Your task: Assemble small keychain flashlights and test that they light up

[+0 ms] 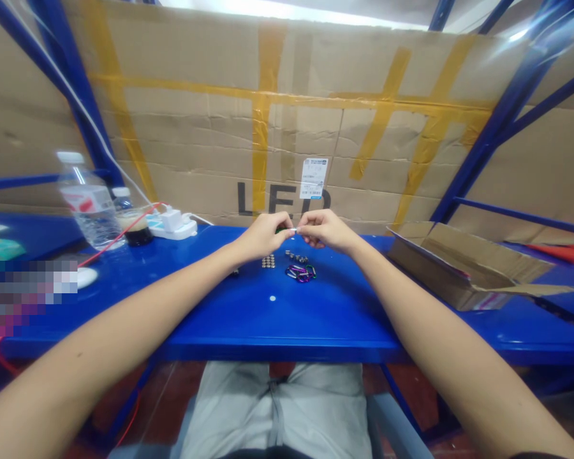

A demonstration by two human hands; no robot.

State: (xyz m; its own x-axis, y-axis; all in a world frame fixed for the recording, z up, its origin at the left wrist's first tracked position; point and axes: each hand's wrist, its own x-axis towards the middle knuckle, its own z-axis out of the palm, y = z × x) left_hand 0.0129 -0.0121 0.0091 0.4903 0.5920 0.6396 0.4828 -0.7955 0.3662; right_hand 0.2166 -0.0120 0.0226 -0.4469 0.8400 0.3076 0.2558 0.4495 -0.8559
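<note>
Both of my hands meet above the far part of the blue table (325, 319). My left hand (266, 233) is closed in a pinch on a small green carabiner (280, 229), mostly hidden by the fingers. From its right side a silver piece (294, 231) sticks out, and the fingertips of my right hand (326, 228) are pinched at its end. What else the right fingers hold is too small to make out. Below the hands lie several purple and green carabiners (300, 274). Small metal parts stand in rows (268, 261), and a loose cluster of metal parts (296, 256) is beside them.
An open cardboard box (463, 268) stands at the right. On the left are a water bottle (88, 204), a cup of dark liquid (136, 228), and a white power strip (175, 226) with cables. A large cardboard sheet (196, 140) closes off the back.
</note>
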